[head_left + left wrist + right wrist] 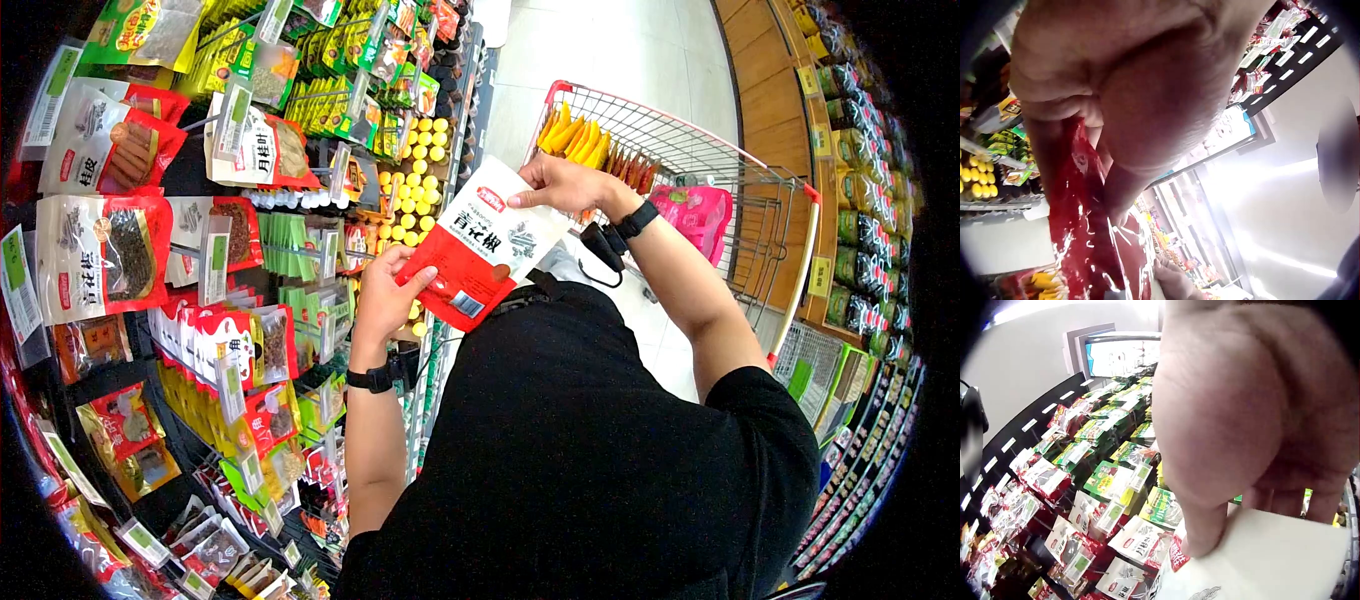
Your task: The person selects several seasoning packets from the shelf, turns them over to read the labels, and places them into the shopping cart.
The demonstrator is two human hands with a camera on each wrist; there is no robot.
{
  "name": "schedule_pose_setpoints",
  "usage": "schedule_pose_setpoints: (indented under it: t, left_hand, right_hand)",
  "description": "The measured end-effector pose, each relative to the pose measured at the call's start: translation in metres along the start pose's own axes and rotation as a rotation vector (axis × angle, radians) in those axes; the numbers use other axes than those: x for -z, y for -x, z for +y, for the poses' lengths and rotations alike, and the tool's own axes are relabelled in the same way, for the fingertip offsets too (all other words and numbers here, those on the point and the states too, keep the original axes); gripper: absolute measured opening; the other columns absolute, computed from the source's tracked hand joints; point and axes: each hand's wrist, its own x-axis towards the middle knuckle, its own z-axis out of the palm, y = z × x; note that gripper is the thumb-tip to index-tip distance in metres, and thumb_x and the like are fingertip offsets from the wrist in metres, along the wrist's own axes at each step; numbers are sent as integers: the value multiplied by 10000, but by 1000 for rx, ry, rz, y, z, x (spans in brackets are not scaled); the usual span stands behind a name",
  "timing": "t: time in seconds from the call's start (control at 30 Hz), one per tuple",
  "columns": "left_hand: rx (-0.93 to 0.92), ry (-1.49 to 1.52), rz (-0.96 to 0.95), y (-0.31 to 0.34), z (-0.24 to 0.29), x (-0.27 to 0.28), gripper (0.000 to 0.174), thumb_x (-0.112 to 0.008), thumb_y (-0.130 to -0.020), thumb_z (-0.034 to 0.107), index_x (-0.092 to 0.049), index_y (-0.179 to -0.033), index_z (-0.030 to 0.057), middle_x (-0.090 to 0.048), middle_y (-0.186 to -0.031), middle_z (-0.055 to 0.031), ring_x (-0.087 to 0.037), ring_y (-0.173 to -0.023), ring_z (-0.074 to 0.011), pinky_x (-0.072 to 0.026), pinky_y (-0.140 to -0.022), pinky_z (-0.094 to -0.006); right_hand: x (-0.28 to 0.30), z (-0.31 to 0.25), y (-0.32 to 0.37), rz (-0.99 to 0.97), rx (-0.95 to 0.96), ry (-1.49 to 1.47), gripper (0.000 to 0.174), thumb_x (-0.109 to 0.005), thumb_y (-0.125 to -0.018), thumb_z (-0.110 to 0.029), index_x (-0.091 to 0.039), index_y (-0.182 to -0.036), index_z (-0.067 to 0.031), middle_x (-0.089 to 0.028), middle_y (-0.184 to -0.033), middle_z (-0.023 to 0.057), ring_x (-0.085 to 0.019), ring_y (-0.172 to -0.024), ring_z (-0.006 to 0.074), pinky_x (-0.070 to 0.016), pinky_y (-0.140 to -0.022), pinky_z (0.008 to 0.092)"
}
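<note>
Left hand (pixel 385 290) and right hand (pixel 565 185), each grip tight on red-and-white pouch (pixel 480 250); yellow packs (pixel 575 135) in cart (pixel 690 130).

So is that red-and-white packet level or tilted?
Tilted: the packet slants, left hand holding its lower red end, right hand its upper white end.

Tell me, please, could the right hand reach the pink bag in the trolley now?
Probably yes: the trolley is open-topped and the pink bag lies near the right hand, though that hand is pinching the red-and-white packet.
</note>
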Motion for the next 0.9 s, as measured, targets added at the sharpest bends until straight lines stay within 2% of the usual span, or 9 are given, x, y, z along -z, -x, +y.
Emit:
schedule_pose_setpoints:
  t: [0.3,0.4,0.53,0.57,0.7,0.8,0.83,0.87,0.9]
  left_hand:
    - [-40,192,62,-42,-28,-10,114,-653,-920,53,-609,-1004,-9,-709,-892,-87,-660,-757,-116,-529,-688,-243]
    - [101,244,66,-54,-41,-12,112,-635,-943,99,-605,-1005,11,-706,-887,-84,-666,-745,-124,-544,-665,-252]
    - [149,317,162,-65,-58,-26,125,-612,-956,123,-591,-1002,8,-703,-868,-102,-677,-725,-147,-552,-619,-258]
    - [160,321,191,-65,-62,-26,134,-601,-961,130,-590,-1002,3,-704,-870,-115,-681,-710,-156,-539,-584,-254]
    - [229,284,202,-57,-86,-21,153,-624,-949,192,-608,-965,41,-701,-786,-95,-656,-595,-140,-474,-509,-220]
    - [258,271,199,-50,-100,-23,163,-605,-958,207,-602,-987,46,-702,-831,-90,-660,-632,-136,-468,-514,-221]
    - [262,276,191,-50,-103,-24,163,-605,-958,207,-600,-992,47,-700,-838,-87,-661,-644,-135,-469,-521,-220]
    - [266,281,182,-50,-106,-25,164,-605,-957,207,-598,-996,48,-698,-845,-83,-661,-656,-134,-469,-529,-218]
    - [270,286,174,-51,-107,-27,164,-606,-957,208,-596,-1000,49,-697,-853,-79,-662,-667,-134,-470,-536,-217]
  right_hand:
    - [10,19,16,103,-21,-222,296,-649,-946,-249,-690,-1073,15,-711,-857,19,-627,-729,65,-522,-668,255]
    - [13,9,31,136,-54,-348,279,-663,-936,-228,-692,-1019,36,-701,-867,20,-621,-738,60,-509,-658,223]
    - [25,16,50,268,-56,-96,297,-657,-939,-250,-694,-1033,29,-703,-863,13,-625,-736,65,-511,-677,231]
    - [31,23,57,307,-67,-81,318,-650,-936,-292,-703,-988,18,-695,-840,29,-609,-727,88,-502,-658,279]
    - [53,16,99,578,-168,226,346,-625,-938,-290,-672,-896,50,-631,-684,110,-585,-607,154,-475,-575,319]
    - [71,38,123,703,-299,233,350,-633,-950,-305,-652,-859,33,-576,-656,11,-501,-572,70,-410,-496,281]
    - [76,39,132,721,-349,253,366,-639,-948,-320,-639,-860,36,-574,-662,15,-500,-574,71,-408,-496,283]
    - [78,48,138,776,-349,265,378,-650,-938,-307,-646,-851,60,-584,-647,43,-518,-579,90,-421,-503,306]
    - [83,60,144,779,-421,346,357,-659,-915,-295,-665,-867,59,-611,-656,110,-574,-580,169,-457,-532,342]
